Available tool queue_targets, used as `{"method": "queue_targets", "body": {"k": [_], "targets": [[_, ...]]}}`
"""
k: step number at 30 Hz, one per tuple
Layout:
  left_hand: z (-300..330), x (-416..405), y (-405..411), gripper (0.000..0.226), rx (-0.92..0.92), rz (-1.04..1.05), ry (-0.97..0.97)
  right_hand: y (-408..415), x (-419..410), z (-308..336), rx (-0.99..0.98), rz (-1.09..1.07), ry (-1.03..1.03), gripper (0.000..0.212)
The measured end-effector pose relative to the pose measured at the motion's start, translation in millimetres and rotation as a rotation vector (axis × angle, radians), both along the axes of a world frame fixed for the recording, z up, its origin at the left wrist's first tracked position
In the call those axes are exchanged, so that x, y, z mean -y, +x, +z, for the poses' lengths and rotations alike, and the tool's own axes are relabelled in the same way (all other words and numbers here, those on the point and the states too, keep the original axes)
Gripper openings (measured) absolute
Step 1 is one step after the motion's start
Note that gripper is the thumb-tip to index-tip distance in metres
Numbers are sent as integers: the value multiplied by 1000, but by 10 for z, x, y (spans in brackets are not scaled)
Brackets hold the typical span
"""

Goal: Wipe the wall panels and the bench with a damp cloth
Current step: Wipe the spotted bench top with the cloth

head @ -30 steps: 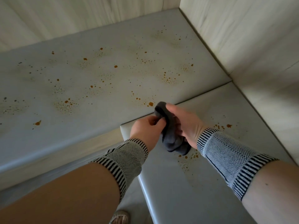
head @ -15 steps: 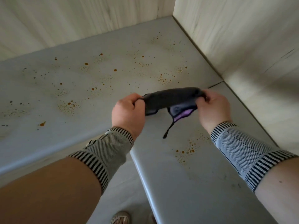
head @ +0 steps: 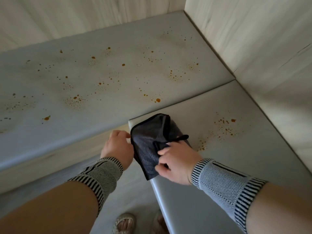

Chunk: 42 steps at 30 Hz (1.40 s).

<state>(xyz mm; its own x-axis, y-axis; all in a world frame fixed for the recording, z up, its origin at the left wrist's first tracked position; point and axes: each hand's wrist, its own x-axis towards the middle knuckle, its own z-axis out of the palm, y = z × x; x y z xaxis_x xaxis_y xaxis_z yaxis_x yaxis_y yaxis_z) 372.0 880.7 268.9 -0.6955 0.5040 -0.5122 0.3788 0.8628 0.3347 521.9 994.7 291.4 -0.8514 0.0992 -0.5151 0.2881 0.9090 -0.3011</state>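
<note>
A dark grey cloth (head: 146, 141), folded flat, hangs over the near corner of the right bench section (head: 228, 166). My right hand (head: 179, 162) grips its lower right part, and a thin loop of the cloth sticks out above the fingers. My left hand (head: 116, 147) sits with curled fingers at the cloth's left edge and holds it there; its fingertips are hidden. The long grey bench section (head: 101, 73) runs along the back and is speckled with orange-brown spots (head: 157, 99). More spots (head: 224, 127) lie just right of the cloth.
Pale wood-grain wall panels rise behind the bench (head: 67, 17) and on the right (head: 253, 39), meeting in the far corner. Below the bench edge is grey floor (head: 131, 200), with my sandalled feet (head: 125, 223) close to the right section's front edge.
The cloth was bunched, then stretched between both hands in the air. Now it is folded flat, lower down, and held over the bench corner with my hands closer together.
</note>
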Motion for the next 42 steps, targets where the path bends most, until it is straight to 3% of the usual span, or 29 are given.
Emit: {"method": "queue_targets", "body": {"k": [2,4,7,9,11,14,17,19,21,24,28,32,34,37,39,42], "targets": [[-43,67,-43,33,16,66,5,-5,31,-23,-238,-97,-29,45],[-99,93,-45,34,35,78,47,-23,7,-30,-375,-342,33,41],[-167,58,-6,43,104,160,106,-132,-127,-99,-296,-1053,-47,35],[-146,14,23,53,125,159,141,-225,-237,-124,-247,-1403,-183,47],[-125,-27,49,60,30,-1,104,-284,-313,-147,-136,-1351,-160,47],[-168,-63,57,53,-20,-212,61,-375,-347,-155,-80,-1211,-51,24],[-218,-95,10,38,98,-21,177,-453,-181,-55,-266,-1082,-146,7],[-230,-116,-46,32,194,194,250,-471,25,-31,-221,-753,-161,19],[-225,-134,-112,21,332,383,324,-453,140,-120,-244,-454,38,33],[-317,-122,-183,29,403,472,346,-511,85,-262,-303,-385,146,53],[-189,-139,-201,11,223,338,227,-528,313,-543,-217,-228,155,81],[-148,-138,-203,32,-7,14,102,-403,120,-678,-273,-86,200,70],[-135,-173,-195,45,-86,-209,74,-315,-208,-636,-261,-242,299,68],[-125,-361,-135,67,-154,-475,-4,-314,-589,-556,-43,-581,359,72],[-147,-532,-53,86,-150,-566,-37,-503,-534,-512,-73,-498,301,83],[-210,-744,10,109,-64,-486,-11,-638,-459,-489,-125,-279,173,88]]}}
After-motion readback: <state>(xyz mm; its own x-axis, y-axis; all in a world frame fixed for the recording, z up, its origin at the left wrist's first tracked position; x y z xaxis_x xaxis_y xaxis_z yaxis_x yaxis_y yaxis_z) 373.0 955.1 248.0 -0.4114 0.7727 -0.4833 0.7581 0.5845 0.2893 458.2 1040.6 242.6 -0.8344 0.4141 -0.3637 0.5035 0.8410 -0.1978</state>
